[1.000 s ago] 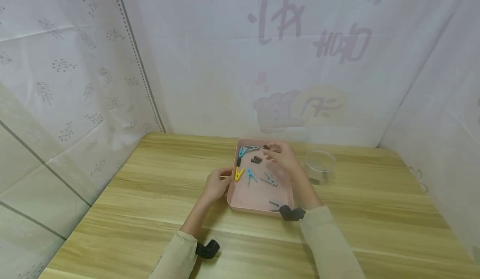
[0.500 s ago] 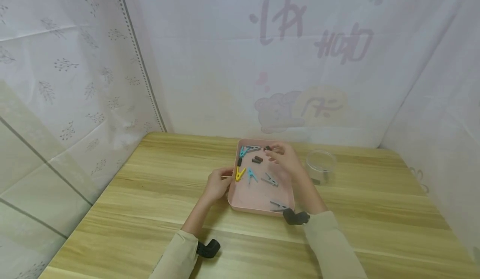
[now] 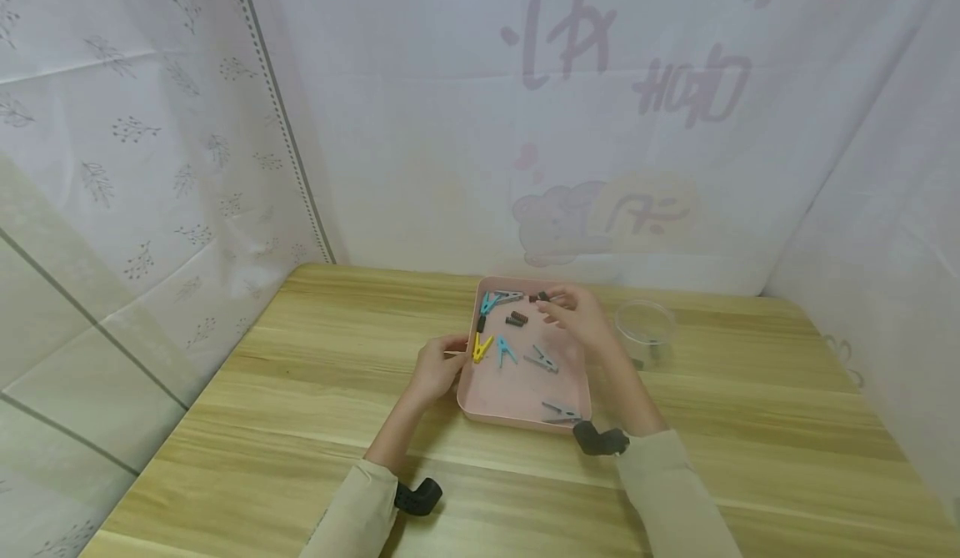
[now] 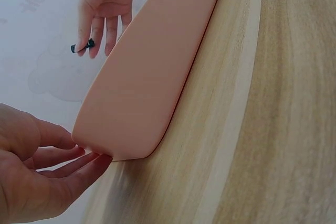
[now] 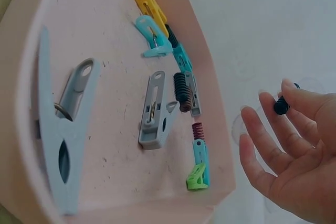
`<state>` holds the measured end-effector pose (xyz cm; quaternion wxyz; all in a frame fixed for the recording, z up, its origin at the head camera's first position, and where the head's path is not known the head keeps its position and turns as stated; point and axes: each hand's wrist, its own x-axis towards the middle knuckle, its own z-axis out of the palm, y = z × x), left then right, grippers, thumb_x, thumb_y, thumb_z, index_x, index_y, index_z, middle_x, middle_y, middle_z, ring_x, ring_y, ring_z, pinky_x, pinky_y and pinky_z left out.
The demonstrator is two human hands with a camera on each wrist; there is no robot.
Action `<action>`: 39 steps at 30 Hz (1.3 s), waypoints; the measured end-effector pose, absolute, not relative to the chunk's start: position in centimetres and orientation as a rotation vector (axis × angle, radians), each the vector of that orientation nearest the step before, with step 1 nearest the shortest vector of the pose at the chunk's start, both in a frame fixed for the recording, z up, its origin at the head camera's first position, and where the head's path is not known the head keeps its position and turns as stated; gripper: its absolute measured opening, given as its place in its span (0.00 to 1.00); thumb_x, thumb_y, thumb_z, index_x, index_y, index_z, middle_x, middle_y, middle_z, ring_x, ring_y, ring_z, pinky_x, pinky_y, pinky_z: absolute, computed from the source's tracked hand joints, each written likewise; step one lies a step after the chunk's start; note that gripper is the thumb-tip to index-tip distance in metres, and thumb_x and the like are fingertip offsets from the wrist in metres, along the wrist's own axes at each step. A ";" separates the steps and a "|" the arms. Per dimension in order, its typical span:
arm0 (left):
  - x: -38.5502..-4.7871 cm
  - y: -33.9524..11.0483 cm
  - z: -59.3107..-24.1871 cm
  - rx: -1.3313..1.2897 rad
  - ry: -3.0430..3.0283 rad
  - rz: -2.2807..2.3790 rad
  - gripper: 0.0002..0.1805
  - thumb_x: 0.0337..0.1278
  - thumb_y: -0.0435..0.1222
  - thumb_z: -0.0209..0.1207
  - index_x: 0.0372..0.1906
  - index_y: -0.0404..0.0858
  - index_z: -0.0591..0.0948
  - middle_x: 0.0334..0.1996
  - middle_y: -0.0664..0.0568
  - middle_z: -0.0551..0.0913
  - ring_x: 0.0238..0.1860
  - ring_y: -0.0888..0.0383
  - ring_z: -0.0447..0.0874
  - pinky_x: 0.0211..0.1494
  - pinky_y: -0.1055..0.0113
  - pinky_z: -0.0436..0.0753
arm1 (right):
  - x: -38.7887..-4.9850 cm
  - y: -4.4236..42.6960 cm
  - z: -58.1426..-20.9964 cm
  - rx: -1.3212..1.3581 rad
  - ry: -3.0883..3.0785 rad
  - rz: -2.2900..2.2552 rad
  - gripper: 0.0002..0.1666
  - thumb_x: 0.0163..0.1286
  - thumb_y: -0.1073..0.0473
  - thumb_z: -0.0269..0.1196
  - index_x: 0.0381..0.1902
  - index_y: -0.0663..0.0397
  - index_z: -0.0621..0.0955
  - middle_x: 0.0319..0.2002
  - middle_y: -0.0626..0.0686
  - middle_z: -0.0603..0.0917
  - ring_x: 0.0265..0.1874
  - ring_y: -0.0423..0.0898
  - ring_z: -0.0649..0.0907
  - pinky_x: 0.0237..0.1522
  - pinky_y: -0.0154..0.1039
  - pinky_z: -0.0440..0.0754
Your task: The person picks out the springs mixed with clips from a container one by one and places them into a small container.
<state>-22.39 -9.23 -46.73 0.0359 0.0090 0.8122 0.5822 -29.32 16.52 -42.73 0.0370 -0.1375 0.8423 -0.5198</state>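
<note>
My right hand [image 3: 585, 318] is over the far right part of the pink tray [image 3: 517, 421]. In the right wrist view, that hand [image 5: 302, 150] pinches a small black spring [image 5: 281, 106] between thumb and index finger, with the other fingers spread. My left hand [image 4: 39, 169] touches the outside of the tray wall [image 4: 142, 77] with loosely bent fingers. Inside the tray lie a yellow clip [image 5: 149, 4], grey clips [image 5: 152, 114], blue clips [image 5: 148, 31], a green clip [image 5: 197, 178] and several springs [image 5: 182, 88], one of them reddish [image 5: 197, 131].
A clear round container [image 3: 645, 323] stands right of the tray on the wooden table [image 3: 300, 374], with small dark things in or beside it. Patterned white cloth [image 3: 420, 124] hangs behind the table. Each wrist wears a black device [image 3: 418, 497].
My right hand has drawn slightly to the right with the black spring, showing more of a reddish spring beside its fingertips. My left hand stays at the tray's left side.
</note>
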 end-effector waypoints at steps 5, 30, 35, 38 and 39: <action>-22.4 -9.2 -46.7 0.026 2.505 1.784 0.19 0.74 0.26 0.56 0.64 0.22 0.79 0.57 0.32 0.84 0.57 0.38 0.87 0.56 0.56 0.90 | -29.1 16.6 -42.7 -0.428 2.587 -1.612 0.23 0.82 0.61 0.59 0.65 0.74 0.75 0.57 0.72 0.85 0.51 0.65 0.88 0.59 0.63 0.85; -22.3 -9.2 -46.6 0.010 2.487 1.800 0.20 0.75 0.27 0.56 0.65 0.23 0.79 0.57 0.32 0.84 0.58 0.38 0.87 0.56 0.56 0.90 | -27.5 17.5 -41.9 -0.394 2.663 -1.615 0.23 0.81 0.59 0.61 0.64 0.71 0.77 0.60 0.73 0.82 0.50 0.64 0.89 0.57 0.60 0.87; -22.3 -9.3 -46.6 0.018 2.477 1.804 0.20 0.74 0.27 0.56 0.65 0.23 0.79 0.57 0.32 0.83 0.58 0.38 0.87 0.56 0.54 0.90 | -27.3 17.8 -42.0 -0.408 2.684 -1.607 0.23 0.81 0.58 0.61 0.64 0.71 0.77 0.59 0.72 0.84 0.50 0.64 0.89 0.56 0.58 0.88; -22.4 -9.3 -46.8 0.027 2.478 1.804 0.20 0.74 0.26 0.56 0.65 0.22 0.79 0.57 0.31 0.84 0.57 0.38 0.87 0.55 0.54 0.90 | -27.2 18.0 -42.1 -0.405 2.688 -1.604 0.23 0.81 0.57 0.61 0.64 0.70 0.77 0.58 0.71 0.84 0.50 0.63 0.89 0.56 0.58 0.88; -22.4 -9.3 -46.8 0.025 2.476 1.806 0.20 0.74 0.26 0.56 0.65 0.22 0.79 0.57 0.31 0.84 0.57 0.38 0.87 0.55 0.54 0.90 | -27.1 18.0 -42.1 -0.400 2.692 -1.601 0.24 0.81 0.57 0.61 0.64 0.70 0.77 0.58 0.71 0.85 0.50 0.63 0.89 0.55 0.58 0.88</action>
